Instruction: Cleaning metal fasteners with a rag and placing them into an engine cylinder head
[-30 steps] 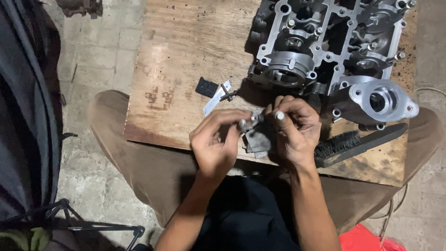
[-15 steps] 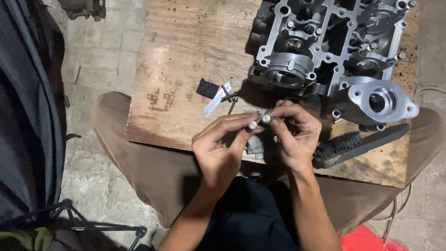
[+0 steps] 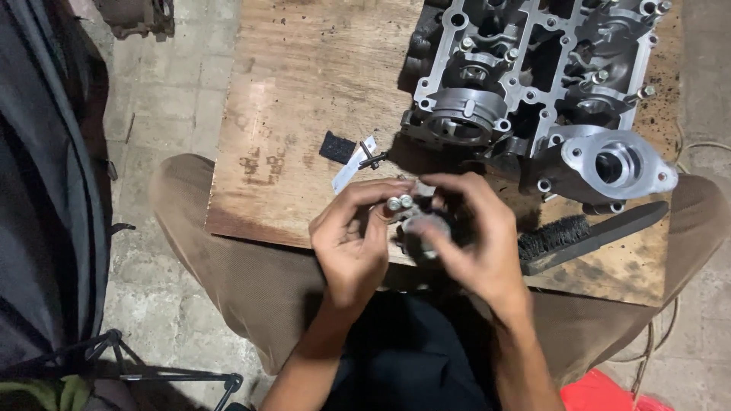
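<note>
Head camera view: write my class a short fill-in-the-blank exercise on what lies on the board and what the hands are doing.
1. The metal engine part rests on a ____ board.
2. The black brush lies by the person's ____ hand.
3. The left hand pinches two small ____ bolts.

Missing words: wooden; right; silver

Left hand now holds both small metal pins at its fingertips; right hand has released them and closes over the round part.

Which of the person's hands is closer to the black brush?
Right. The right hand sits just beside the black brush; the left hand is farther away, beyond the right one.
</note>
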